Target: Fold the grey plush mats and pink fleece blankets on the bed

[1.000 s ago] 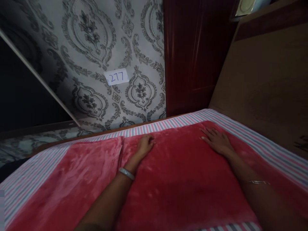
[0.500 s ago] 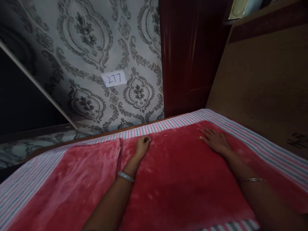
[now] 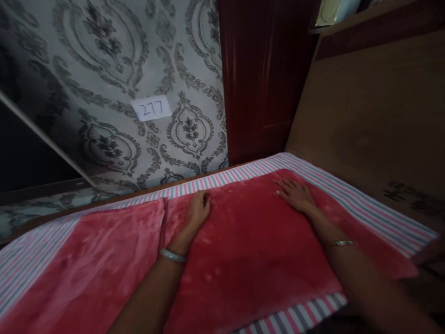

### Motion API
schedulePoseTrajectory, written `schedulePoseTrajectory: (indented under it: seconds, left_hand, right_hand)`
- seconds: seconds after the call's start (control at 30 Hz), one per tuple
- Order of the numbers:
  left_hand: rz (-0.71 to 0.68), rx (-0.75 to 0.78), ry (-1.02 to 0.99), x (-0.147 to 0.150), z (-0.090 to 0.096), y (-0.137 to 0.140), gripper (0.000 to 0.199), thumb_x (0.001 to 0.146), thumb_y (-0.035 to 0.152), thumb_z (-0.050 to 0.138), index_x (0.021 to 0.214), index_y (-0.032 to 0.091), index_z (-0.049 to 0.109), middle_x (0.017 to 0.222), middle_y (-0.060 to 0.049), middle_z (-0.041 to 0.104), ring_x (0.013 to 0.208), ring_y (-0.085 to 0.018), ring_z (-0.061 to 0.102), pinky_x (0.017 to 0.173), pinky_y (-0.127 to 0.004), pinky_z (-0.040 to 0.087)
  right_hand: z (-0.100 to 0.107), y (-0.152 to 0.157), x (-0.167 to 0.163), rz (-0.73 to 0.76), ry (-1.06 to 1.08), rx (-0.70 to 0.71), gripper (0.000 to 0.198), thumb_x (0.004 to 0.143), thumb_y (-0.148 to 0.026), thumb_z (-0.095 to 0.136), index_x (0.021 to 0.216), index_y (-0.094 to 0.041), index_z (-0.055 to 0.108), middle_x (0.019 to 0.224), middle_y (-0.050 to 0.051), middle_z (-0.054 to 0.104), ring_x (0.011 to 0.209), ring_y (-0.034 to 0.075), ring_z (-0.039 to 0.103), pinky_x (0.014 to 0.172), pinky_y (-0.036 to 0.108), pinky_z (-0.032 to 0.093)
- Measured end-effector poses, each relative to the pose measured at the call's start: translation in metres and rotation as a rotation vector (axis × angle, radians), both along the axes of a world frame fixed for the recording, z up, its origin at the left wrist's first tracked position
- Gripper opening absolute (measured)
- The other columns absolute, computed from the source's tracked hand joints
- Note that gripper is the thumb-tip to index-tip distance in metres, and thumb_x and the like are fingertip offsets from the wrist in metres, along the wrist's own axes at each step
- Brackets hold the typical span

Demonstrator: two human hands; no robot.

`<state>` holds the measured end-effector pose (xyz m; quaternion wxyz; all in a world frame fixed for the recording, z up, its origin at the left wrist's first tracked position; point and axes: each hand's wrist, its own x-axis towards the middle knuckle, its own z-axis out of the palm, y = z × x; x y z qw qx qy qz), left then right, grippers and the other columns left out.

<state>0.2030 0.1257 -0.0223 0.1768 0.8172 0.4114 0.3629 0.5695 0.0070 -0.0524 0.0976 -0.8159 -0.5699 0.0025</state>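
Note:
A red plush blanket [image 3: 250, 241] lies spread over a striped sheet, smooth in its middle part. On its left, a folded section [image 3: 114, 246] of the same red cloth ends in a straight upright edge. My left hand [image 3: 199, 208] rests near the blanket's far edge with its fingers curled in; whether cloth is caught in them is hidden. My right hand [image 3: 295, 195] lies flat on the blanket near its far right corner, fingers spread and holding nothing. Each wrist wears a bracelet.
Pink, grey and white stripes of the sheet [image 3: 351, 211] show around the blanket. A large cardboard box [image 3: 368, 106] stands at the right. Behind are patterned wallpaper with a paper label [image 3: 151, 108] reading 277, and a dark red wooden panel [image 3: 260, 83].
The view has shifted slightly, so the wall and bed sit further left. Both hands keep nearly the same places on the blanket. More of the near and right blanket edges shows.

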Motion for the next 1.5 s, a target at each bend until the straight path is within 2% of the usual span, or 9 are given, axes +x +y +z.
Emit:
schedulePoseTrajectory:
  seconds: [0.1, 0.2, 0.3, 0.57, 0.7, 0.8, 0.9, 1.1, 1.5]
  left_hand:
    - [-0.132, 0.182, 0.329, 0.005, 0.004, -0.010, 0.044, 0.091, 0.031, 0.054, 0.132, 0.018, 0.062, 0.136, -0.015, 0.063, 0.128, -0.029, 0.055, 0.110, -0.047, 0.042]
    - [-0.156, 0.113, 0.586, 0.010, 0.005, -0.012, 0.057, 0.097, 0.041, 0.048, 0.149, 0.019, 0.048, 0.159, -0.013, 0.043, 0.150, -0.033, 0.033, 0.121, -0.057, 0.026]
    - [-0.124, 0.052, 0.717, 0.012, 0.007, -0.011, 0.060, 0.100, 0.045, 0.041, 0.155, 0.022, 0.041, 0.164, -0.011, 0.033, 0.154, -0.032, 0.024, 0.122, -0.060, 0.021]
    - [-0.105, 0.083, 0.702, 0.010, 0.004, -0.005, 0.059, 0.099, 0.045, 0.041, 0.154, 0.024, 0.042, 0.163, -0.010, 0.033, 0.154, -0.029, 0.026, 0.122, -0.056, 0.023]
    - [-0.091, 0.088, 0.694, 0.011, 0.001, 0.000, 0.059, 0.099, 0.045, 0.041, 0.154, 0.024, 0.042, 0.163, -0.010, 0.034, 0.153, -0.030, 0.027, 0.122, -0.057, 0.024]
    - [-0.093, 0.097, 0.713, 0.012, 0.001, 0.001, 0.060, 0.099, 0.043, 0.040, 0.155, 0.023, 0.041, 0.164, -0.010, 0.032, 0.153, -0.030, 0.026, 0.122, -0.056, 0.023]
    - [-0.095, 0.095, 0.729, 0.013, 0.003, 0.000, 0.060, 0.099, 0.042, 0.038, 0.155, 0.022, 0.040, 0.165, -0.009, 0.030, 0.154, -0.030, 0.025, 0.122, -0.057, 0.022]
    - [-0.102, 0.097, 0.722, 0.014, 0.005, 0.001, 0.060, 0.099, 0.041, 0.039, 0.155, 0.021, 0.041, 0.164, -0.010, 0.032, 0.154, -0.030, 0.025, 0.122, -0.058, 0.022]
    - [-0.098, 0.102, 0.714, 0.013, 0.002, 0.001, 0.059, 0.099, 0.043, 0.037, 0.155, 0.022, 0.041, 0.164, -0.010, 0.033, 0.153, -0.029, 0.026, 0.122, -0.056, 0.021]
  right_hand:
    - [0.008, -0.001, -0.005, -0.021, -0.002, -0.023, 0.059, 0.102, -0.052, 0.034, 0.158, -0.034, 0.035, 0.165, 0.003, 0.028, 0.152, 0.032, 0.023, 0.119, 0.059, 0.026]
    - [0.014, -0.002, -0.009, -0.035, 0.013, -0.033, 0.058, 0.103, -0.052, 0.034, 0.158, -0.034, 0.034, 0.166, 0.002, 0.026, 0.152, 0.030, 0.021, 0.120, 0.058, 0.025]
    - [0.017, -0.004, -0.009, -0.035, 0.050, -0.028, 0.057, 0.104, -0.051, 0.033, 0.158, -0.034, 0.033, 0.166, 0.001, 0.025, 0.153, 0.029, 0.019, 0.120, 0.058, 0.023]
    - [0.028, -0.011, -0.015, -0.045, 0.146, 0.114, 0.051, 0.102, -0.039, 0.044, 0.152, -0.027, 0.046, 0.161, 0.005, 0.036, 0.149, 0.026, 0.030, 0.122, 0.048, 0.022]
    - [0.043, -0.029, 0.001, -0.249, 0.140, 0.143, 0.047, 0.102, -0.035, 0.044, 0.146, -0.023, 0.053, 0.153, 0.010, 0.048, 0.141, 0.026, 0.042, 0.114, 0.038, 0.034]
    - [0.053, -0.057, 0.022, -0.435, 0.180, 0.103, 0.047, 0.102, -0.034, 0.040, 0.142, -0.017, 0.057, 0.138, 0.017, 0.061, 0.125, 0.029, 0.058, 0.099, 0.036, 0.046]
    - [0.057, -0.089, 0.039, -0.516, 0.220, 0.035, 0.042, 0.101, -0.036, 0.044, 0.129, -0.014, 0.067, 0.125, 0.019, 0.068, 0.112, 0.030, 0.065, 0.085, 0.033, 0.049]
    - [0.048, -0.128, 0.038, -0.471, 0.266, -0.038, 0.035, 0.100, -0.040, 0.052, 0.111, -0.013, 0.072, 0.111, 0.017, 0.073, 0.096, 0.025, 0.068, 0.071, 0.028, 0.044]
    - [0.035, -0.135, 0.042, -0.427, 0.339, 0.076, 0.021, 0.092, -0.026, 0.062, 0.108, -0.013, 0.068, 0.104, 0.014, 0.072, 0.094, 0.022, 0.065, 0.074, 0.025, 0.042]
